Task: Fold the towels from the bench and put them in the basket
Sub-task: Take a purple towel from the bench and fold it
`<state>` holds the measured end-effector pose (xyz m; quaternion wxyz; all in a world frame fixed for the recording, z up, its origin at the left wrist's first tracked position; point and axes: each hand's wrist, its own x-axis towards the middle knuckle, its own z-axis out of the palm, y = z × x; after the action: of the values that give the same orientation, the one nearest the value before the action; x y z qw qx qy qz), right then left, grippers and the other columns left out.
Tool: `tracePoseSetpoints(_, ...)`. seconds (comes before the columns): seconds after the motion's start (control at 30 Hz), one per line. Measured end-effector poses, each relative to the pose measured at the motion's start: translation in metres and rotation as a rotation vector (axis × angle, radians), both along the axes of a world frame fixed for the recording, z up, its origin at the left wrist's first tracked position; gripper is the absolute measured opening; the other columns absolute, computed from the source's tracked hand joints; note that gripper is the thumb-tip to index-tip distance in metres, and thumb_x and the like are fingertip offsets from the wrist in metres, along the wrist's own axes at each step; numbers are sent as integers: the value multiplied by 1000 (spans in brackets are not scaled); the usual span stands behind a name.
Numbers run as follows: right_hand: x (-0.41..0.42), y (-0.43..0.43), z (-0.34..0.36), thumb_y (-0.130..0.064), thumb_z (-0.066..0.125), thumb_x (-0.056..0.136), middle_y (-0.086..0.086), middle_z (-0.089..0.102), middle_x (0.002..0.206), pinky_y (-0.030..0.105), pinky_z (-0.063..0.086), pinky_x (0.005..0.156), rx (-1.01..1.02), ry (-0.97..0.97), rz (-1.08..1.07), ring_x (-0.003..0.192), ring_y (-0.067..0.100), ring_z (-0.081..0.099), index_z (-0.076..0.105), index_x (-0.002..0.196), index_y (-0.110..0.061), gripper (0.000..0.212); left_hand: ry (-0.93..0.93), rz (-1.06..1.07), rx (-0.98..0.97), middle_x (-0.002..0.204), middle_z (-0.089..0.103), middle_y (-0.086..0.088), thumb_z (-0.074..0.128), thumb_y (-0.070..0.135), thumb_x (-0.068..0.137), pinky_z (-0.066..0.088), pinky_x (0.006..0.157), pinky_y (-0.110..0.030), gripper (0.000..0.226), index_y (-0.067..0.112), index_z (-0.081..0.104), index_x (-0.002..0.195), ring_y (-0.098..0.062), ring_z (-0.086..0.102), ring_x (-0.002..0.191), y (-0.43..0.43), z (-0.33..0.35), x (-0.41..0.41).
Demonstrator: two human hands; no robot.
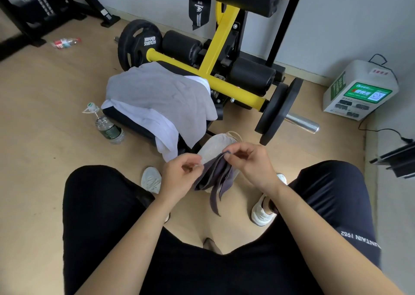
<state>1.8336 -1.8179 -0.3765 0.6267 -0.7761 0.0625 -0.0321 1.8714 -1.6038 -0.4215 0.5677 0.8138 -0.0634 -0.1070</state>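
Observation:
A small dark grey towel (216, 178) hangs in loose folds between my hands, above the floor between my knees. My left hand (179, 175) pinches its left edge and my right hand (249, 160) pinches its top right corner. Just behind the towel stands a pale beige fabric basket (216, 144) with a rope handle, partly hidden by my hands. A light grey towel (161, 94) is draped over the black bench pad (128, 119), with a white towel (161, 130) under it hanging off the near end.
A yellow and black weight machine (217, 54) with weight plates stands behind the bench. A water bottle (107, 128) stands left of the bench, another bottle (65, 43) lies far left. A white charging box (359, 90) sits by the right wall. My white shoes flank the towel.

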Motion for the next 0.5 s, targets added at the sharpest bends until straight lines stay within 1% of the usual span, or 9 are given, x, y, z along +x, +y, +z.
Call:
tracePoseSetpoints(0.07, 0, -4, 6, 0, 70, 89, 9, 74, 88, 32, 56, 80, 20, -20, -3, 78, 13, 67, 73, 88, -2, 4, -3, -126, 87, 104, 75, 12, 82, 20, 84, 57, 88, -24, 30, 21, 75, 113, -6, 69, 100, -4, -13, -1)
tracePoseSetpoints(0.1, 1, -7, 9, 0, 70, 89, 13, 73, 90, 36, 56, 81, 32, -32, 0, 79, 16, 67, 73, 88, -3, 4, -33, -168, 138, 105, 73, 13, 84, 23, 82, 57, 87, -24, 34, 20, 75, 114, -6, 68, 99, -7, -19, -2)
tracePoseSetpoints(0.17, 0, -11, 13, 0, 70, 90, 20, 72, 93, 40, 55, 81, 61, -51, 8, 81, 19, 65, 73, 89, -7, 8, -109, -199, 231, 101, 70, 15, 85, 25, 80, 59, 83, -28, 34, 19, 75, 112, -7, 68, 94, -12, -29, -3)
tracePoseSetpoints(0.23, -1, -14, 18, 1, 69, 90, 19, 71, 90, 35, 54, 80, 105, -68, 11, 81, 17, 64, 72, 90, -5, 8, -172, -208, 315, 97, 67, 17, 84, 29, 80, 60, 76, -31, 30, 21, 75, 106, -8, 67, 87, -15, -36, -2)
tracePoseSetpoints(0.3, -3, -19, 22, 3, 67, 90, 15, 68, 88, 26, 53, 78, 155, -81, 6, 80, 13, 63, 71, 94, 2, 5, -203, -215, 391, 95, 65, 18, 84, 34, 78, 55, 69, -23, 28, 25, 73, 102, -8, 66, 85, -17, -41, 1)
tracePoseSetpoints(0.33, -3, -21, 24, 3, 67, 90, 14, 67, 88, 25, 53, 78, 173, -87, -1, 80, 13, 62, 70, 95, 4, 6, -215, -218, 421, 95, 65, 17, 84, 35, 77, 50, 65, -19, 28, 25, 72, 100, -9, 66, 85, -18, -43, 2)
tracePoseSetpoints(0.37, -3, -24, 25, 3, 67, 90, 15, 67, 88, 25, 52, 78, 189, -96, -8, 81, 14, 62, 71, 95, 2, 6, -229, -222, 447, 95, 65, 16, 85, 37, 76, 45, 63, -16, 29, 25, 71, 99, -10, 66, 85, -19, -45, 2)
tracePoseSetpoints(0.4, -3, -26, 26, 2, 67, 90, 15, 66, 87, 25, 52, 79, 210, -103, -17, 82, 16, 61, 72, 93, -2, 7, -240, -227, 471, 95, 66, 14, 85, 40, 74, 44, 62, -17, 32, 25, 69, 97, -12, 66, 84, -20, -47, 2)
tracePoseSetpoints(0.5, -2, -31, 27, 1, 67, 90, 12, 67, 87, 28, 52, 80, 285, -109, -62, 84, 20, 61, 74, 89, -16, 19, -204, -263, 537, 91, 65, 12, 85, 53, 67, 50, 64, -28, 43, 27, 60, 92, -13, 63, 80, -24, -51, 1)
